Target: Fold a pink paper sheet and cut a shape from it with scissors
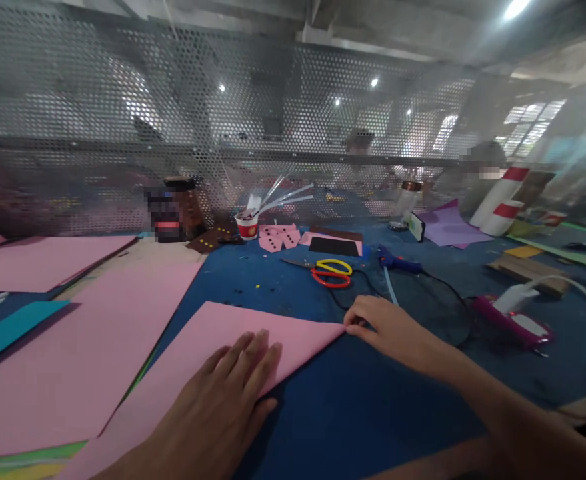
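Observation:
A sheet of pink paper [213, 327] lies on the blue tabletop in front of me, its right end drawn to a point. My left hand [233, 380] rests flat on it with the fingers stretched out. At the pointed tip, my right hand [373, 323] pinches the paper between thumb and fingers. Just beyond the sheet lie scissors [333, 272] with one yellow and one red handle loop. A blue glue gun [397, 260] is on the table behind my right hand, its cord running right.
Larger pink sheets [97, 347] and a teal strip [13, 327] cover the left. A paper cup [247, 227] holding clear sticks stands at the back, beside pink dotted cutouts [279, 237]. A purple power strip [515, 320] sits right. Perforated metal mesh [273, 87] rises behind.

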Demonstrator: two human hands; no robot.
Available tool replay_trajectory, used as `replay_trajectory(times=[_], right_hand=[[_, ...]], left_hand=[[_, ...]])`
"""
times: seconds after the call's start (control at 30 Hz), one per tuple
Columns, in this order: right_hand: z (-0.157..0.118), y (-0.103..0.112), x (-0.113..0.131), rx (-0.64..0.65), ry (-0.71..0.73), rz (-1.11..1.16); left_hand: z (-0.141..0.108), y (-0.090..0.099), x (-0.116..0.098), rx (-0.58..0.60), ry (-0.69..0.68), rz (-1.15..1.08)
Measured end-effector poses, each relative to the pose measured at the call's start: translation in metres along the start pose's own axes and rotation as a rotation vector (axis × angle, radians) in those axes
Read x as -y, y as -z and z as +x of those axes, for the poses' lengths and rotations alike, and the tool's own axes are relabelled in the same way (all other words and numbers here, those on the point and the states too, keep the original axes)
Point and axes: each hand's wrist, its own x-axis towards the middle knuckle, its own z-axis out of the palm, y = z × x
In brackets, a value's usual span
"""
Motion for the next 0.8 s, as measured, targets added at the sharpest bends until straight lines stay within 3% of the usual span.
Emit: replay_trajectory(times=[0.47,0.8], right_hand=[[0.0,-0.006,-0.002,-0.025,0.005,-0.002],[0.001,-0.006,-0.001,-0.044,-0.003,-0.011]], left_hand=[[0.001,0.014,-0.006,0.12,0.042,-0.014],[-0.001,0.008,-0.004,0.087,0.051,-0.01]])
